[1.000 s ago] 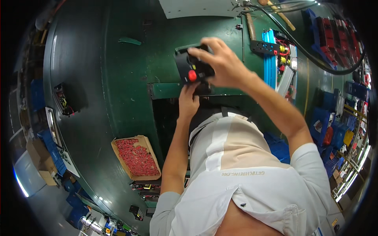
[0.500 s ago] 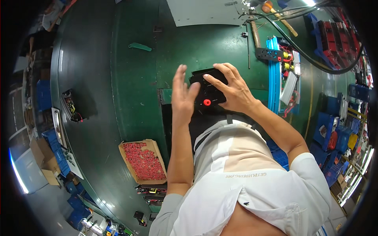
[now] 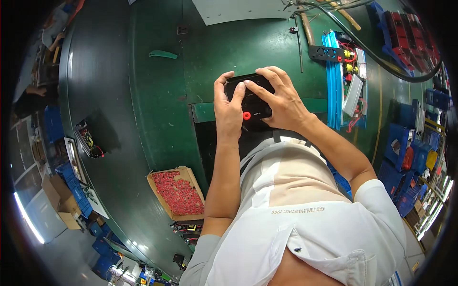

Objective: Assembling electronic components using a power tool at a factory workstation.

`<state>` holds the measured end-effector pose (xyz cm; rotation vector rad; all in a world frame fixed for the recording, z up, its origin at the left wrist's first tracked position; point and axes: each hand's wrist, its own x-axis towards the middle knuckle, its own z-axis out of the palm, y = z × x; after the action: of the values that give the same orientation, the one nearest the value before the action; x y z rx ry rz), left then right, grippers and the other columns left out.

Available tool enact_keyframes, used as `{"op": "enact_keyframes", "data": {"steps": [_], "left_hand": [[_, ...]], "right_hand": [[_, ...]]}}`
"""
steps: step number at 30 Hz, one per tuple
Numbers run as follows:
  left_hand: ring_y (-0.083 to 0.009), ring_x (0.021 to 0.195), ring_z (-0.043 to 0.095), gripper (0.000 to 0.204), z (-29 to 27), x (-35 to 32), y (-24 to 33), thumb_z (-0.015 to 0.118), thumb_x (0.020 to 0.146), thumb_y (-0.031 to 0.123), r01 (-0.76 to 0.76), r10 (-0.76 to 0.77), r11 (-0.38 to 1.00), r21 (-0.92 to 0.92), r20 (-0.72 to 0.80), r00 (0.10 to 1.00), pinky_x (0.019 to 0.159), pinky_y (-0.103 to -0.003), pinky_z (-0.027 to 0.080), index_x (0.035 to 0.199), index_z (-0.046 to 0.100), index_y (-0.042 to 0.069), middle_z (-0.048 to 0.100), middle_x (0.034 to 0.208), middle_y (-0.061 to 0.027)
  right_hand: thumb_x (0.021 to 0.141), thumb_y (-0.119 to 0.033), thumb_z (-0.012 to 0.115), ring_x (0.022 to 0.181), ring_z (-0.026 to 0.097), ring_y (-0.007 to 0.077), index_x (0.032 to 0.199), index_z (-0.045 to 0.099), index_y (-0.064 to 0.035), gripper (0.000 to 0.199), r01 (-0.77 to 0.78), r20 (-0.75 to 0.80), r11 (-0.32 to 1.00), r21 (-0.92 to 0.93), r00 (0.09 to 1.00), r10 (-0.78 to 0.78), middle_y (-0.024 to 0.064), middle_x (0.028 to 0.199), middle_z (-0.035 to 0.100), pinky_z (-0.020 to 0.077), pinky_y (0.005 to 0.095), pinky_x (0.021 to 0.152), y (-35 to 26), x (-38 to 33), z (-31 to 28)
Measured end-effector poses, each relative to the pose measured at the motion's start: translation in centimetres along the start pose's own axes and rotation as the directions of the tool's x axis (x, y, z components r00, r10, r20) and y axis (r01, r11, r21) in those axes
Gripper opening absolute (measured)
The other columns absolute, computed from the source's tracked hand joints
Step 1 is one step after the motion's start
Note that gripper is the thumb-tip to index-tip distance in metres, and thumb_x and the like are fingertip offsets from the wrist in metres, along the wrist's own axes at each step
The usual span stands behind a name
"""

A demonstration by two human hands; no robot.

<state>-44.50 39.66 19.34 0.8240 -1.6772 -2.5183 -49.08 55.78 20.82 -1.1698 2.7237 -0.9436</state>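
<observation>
Between my two hands is a flat black panel with small pale markings and a round red part near its lower left. My left hand grips the panel's left side, thumb on the face and fingers curled over the far left corner. On the other side, my right hand holds the panel with thumb on its face and fingers round the far right edge. The panel's underside is hidden. It is close to my waist, at the near edge of the green worktable.
A cardboard tray of small red parts lies at the left. Blue-finned housings with wiring stand at the right, near a black cable. A green strip lies farther off; a small open unit sits on the dark belt.
My left hand, which was raised apart from the panel, has closed on its left side. The panel has tilted and shifted slightly away from me, still in my right hand.
</observation>
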Motion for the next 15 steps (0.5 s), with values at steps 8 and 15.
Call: {"op": "enact_keyframes", "data": {"steps": [8,15], "left_hand": [[-0.0131,0.1,0.059,0.027,0.4,0.9,0.0,0.067,0.098,0.013,0.001,0.0,1.0,0.016,-0.047,0.999,0.083,-0.027,0.055,0.12,0.055,0.003,0.056,0.116,-0.0067],[-0.012,0.094,0.06,0.025,0.5,1.3,0.1,0.069,0.098,0.015,-0.018,0.019,1.0,0.022,-0.049,0.999,0.079,-0.026,0.056,0.115,0.056,0.003,0.055,0.117,-0.0065]], "right_hand": [[0.047,-0.006,0.09,0.131,0.047,0.0427,0.139,0.058,-0.0135,0.097,-0.008,-0.045,0.995,0.099,0.999,0.012,0.019,0.142,0.044,0.0441,0.0535,0.11,0.3,-0.1,0.3],[0.046,-0.005,0.088,0.127,0.05,0.0426,0.138,0.059,-0.0125,0.097,-0.02,-0.037,0.999,0.048,0.999,0.022,0.0201,0.138,0.047,0.0465,0.0509,0.107,0.3,0.4,0.3]]}}
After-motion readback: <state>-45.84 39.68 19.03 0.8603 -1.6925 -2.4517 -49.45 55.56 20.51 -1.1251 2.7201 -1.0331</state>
